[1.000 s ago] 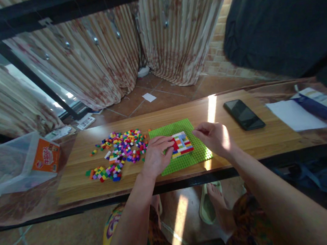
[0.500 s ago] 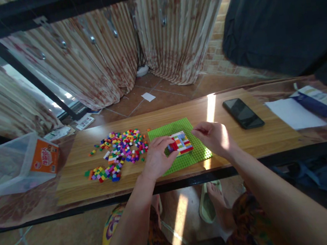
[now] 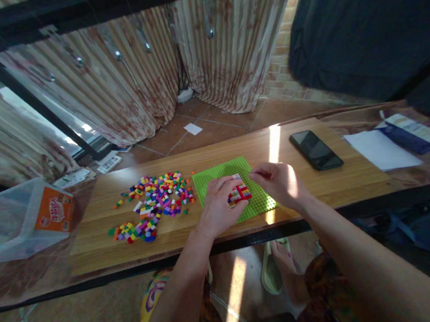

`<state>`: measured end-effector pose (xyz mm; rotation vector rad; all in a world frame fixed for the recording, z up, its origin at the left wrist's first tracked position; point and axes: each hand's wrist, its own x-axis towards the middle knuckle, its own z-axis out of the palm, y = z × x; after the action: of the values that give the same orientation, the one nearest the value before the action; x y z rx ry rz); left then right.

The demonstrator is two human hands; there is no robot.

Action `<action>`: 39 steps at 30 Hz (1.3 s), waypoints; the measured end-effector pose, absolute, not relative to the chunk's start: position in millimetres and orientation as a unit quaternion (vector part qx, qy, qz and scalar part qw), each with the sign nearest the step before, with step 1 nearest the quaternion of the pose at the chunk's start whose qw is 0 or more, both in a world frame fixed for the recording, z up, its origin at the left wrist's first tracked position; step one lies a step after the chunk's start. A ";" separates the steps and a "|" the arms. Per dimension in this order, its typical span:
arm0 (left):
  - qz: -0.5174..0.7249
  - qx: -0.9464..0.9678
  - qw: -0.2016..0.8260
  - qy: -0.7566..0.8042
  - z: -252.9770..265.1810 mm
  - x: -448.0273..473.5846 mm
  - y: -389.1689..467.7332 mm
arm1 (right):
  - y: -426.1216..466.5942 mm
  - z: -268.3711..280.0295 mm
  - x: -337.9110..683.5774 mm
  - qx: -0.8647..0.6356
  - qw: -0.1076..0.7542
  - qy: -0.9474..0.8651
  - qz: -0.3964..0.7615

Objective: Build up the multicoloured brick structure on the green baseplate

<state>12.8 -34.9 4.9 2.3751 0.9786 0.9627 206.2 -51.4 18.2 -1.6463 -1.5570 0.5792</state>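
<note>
Black phone (image 3: 316, 149) flat on counter (image 3: 99, 243), white paper (image 3: 382, 150) right of it, clear bin (image 3: 7, 223) with orange label (image 3: 53, 207) far left, striped curtains (image 3: 221, 55) behind.

The table (image 3: 22, 281) carries a long wooden board (image 3: 100, 251). On this board, a green baseplate (image 3: 255, 204) lies below the left grip (image 3: 235, 195) and partly below the right grip (image 3: 253, 175). Loose colourful bricks (image 3: 161, 192) are spread leftward of the left grip; a dark phone (image 3: 316, 150) lies rightward of the right grip. Farther right are white paper (image 3: 380, 152) and a packet (image 3: 411, 136); farther left, a clear box (image 3: 13, 222).
</note>
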 end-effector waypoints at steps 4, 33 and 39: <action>0.320 0.857 0.168 0.367 -0.5 27.1 -35.3 | -52.3 18.2 208.1 -0.651 0.393 -0.607 0.232; 0.263 0.859 0.156 0.411 -5.3 23.2 -34.7 | -52.8 12.5 194.0 -0.661 0.228 -0.686 0.200; 0.279 0.862 0.169 0.388 0.6 17.2 -36.5 | -52.1 14.3 192.2 -0.674 0.228 -0.678 0.188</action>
<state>17.2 -36.5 0.6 2.4505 1.1018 0.7939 192.2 -52.1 14.3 -1.8560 -1.8665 0.5171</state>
